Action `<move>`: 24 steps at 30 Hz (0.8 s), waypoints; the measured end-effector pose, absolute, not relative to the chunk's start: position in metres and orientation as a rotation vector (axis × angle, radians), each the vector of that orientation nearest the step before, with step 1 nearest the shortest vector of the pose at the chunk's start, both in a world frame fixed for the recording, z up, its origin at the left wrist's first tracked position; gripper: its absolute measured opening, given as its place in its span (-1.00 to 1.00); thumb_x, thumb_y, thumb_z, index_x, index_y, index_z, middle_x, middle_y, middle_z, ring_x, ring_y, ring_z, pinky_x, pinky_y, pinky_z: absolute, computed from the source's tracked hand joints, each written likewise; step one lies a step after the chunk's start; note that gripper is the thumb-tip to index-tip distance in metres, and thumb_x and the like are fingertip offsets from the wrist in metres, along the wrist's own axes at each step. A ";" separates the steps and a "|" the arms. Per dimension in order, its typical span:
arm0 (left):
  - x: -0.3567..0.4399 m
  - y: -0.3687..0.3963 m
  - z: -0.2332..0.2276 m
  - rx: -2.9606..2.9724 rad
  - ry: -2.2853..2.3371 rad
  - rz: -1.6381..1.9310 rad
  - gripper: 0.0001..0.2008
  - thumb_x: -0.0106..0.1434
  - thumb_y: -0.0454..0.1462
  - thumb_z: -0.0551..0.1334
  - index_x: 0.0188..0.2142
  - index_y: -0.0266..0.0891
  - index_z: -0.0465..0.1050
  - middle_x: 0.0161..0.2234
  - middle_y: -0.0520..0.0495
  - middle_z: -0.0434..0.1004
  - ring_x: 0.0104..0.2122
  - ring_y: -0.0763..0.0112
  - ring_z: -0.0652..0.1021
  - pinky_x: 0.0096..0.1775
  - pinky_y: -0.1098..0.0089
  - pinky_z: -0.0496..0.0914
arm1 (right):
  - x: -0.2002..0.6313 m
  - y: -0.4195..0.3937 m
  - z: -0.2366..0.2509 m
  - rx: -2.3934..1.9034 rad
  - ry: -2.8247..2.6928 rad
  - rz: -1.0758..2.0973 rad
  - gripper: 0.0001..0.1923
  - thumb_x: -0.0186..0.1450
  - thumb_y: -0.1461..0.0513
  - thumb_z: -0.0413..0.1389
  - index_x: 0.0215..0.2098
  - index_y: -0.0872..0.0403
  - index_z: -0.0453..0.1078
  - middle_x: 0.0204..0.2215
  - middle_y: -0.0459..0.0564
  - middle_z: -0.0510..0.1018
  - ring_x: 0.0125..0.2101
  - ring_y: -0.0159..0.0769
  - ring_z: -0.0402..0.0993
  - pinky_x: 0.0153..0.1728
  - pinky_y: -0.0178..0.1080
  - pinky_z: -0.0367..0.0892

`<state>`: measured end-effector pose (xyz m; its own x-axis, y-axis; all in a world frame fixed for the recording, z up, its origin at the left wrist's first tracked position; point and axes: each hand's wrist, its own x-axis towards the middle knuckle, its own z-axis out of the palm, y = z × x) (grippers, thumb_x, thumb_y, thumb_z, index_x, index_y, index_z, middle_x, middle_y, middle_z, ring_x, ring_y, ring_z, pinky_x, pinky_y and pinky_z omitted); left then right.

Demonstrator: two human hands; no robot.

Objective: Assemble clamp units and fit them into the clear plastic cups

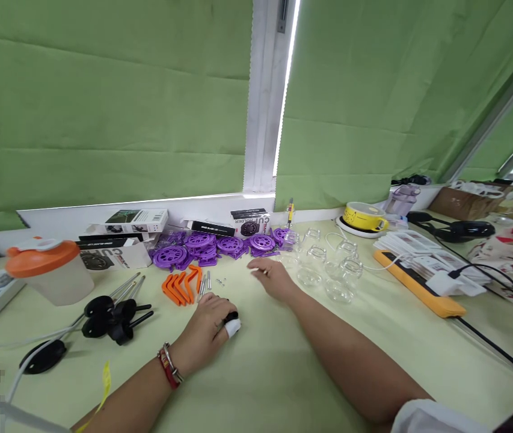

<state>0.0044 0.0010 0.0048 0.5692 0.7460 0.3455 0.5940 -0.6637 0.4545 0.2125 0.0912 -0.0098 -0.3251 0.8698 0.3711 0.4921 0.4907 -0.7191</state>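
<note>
My left hand [208, 329] rests on the pale green table [283, 373], fingers curled around a small black and white part [232, 325]. A red bracelet sits on that wrist. My right hand [270, 278] lies flat farther back, fingers stretched toward a pile of purple plastic wheels [220, 245]. It holds nothing. Orange plastic clips [181, 287] and a few thin metal pins [204, 285] lie just beyond my left hand. Clear plastic domes [328, 267] stand to the right of my right hand.
Black-handled tools [114, 316] lie at the left beside an orange-lidded container [49, 269]. Product boxes [123, 231] line the window sill. A yellow bowl [364, 216], an orange power strip [423, 288], cables and a black headset [463, 228] fill the right side.
</note>
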 end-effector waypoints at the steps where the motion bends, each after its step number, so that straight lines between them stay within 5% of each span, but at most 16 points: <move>1: 0.005 0.001 0.005 2.516 1.101 0.752 -0.89 0.27 -0.27 0.06 -0.33 -0.19 0.34 -0.41 -0.03 0.45 -0.36 0.36 0.40 -0.18 0.24 0.25 | 0.218 0.098 -0.012 -1.317 -1.998 0.458 -0.70 0.28 0.33 -0.02 -0.09 0.02 0.45 -0.13 0.05 0.51 -0.13 -0.23 0.40 -0.11 -0.19 0.26; 4: 0.006 0.001 0.004 2.509 1.099 0.751 -0.90 0.26 -0.27 0.07 -0.31 -0.17 0.34 -0.39 -0.01 0.46 -0.36 0.37 0.42 -0.05 0.17 0.23 | 0.229 0.114 -0.020 -1.654 -2.113 0.201 -0.67 0.24 0.37 0.00 -0.07 0.04 0.43 -0.13 0.09 0.50 -0.13 -0.16 0.39 -0.16 -0.20 0.24; 9: 0.005 0.001 -0.001 2.485 1.102 0.730 -0.91 0.25 -0.29 0.06 -0.28 -0.15 0.33 -0.37 0.03 0.48 -0.39 0.43 0.44 0.11 0.11 0.08 | 0.231 0.118 -0.024 -1.690 -2.155 0.206 -0.74 0.20 0.40 -0.03 -0.31 0.10 0.49 -0.31 0.11 0.50 -0.23 -0.14 0.42 -0.28 -0.23 0.21; 13: 0.006 0.001 -0.002 2.474 1.106 0.715 -0.91 0.24 -0.30 0.07 -0.30 -0.16 0.32 -0.39 0.04 0.47 -0.41 0.44 0.42 0.11 0.11 0.09 | 0.228 0.110 -0.022 -1.619 -2.170 0.254 -0.66 0.20 0.39 -0.03 -0.11 0.06 0.43 -0.26 0.05 0.50 -0.24 -0.24 0.40 -0.27 -0.27 0.22; 18: 0.006 0.002 -0.004 2.403 1.135 0.710 -0.92 0.23 -0.30 0.09 -0.30 -0.16 0.34 -0.39 0.04 0.45 -0.34 0.40 0.41 0.05 0.17 0.18 | 0.213 0.089 -0.015 -1.131 -1.974 0.845 -0.75 0.20 0.28 0.02 -0.14 0.09 0.37 -0.44 -0.09 0.43 -0.50 -0.43 0.31 -0.44 -0.34 0.25; 24: 0.006 0.003 -0.006 2.247 1.209 0.713 -0.91 0.22 -0.27 0.11 -0.30 -0.19 0.36 -0.34 -0.05 0.42 -0.21 0.28 0.35 -0.16 0.29 0.30 | 0.193 0.052 0.008 -0.744 -1.737 1.280 -0.78 0.05 0.25 0.21 -0.33 0.11 0.32 -0.47 -0.09 0.45 -0.55 -0.48 0.31 -0.48 -0.35 0.25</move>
<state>0.0063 0.0027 -0.0062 0.4721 0.8551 0.2142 0.6008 -0.4900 0.6317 0.1929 0.0519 0.0078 -0.4770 0.8349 0.2747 -0.0151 0.3047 -0.9523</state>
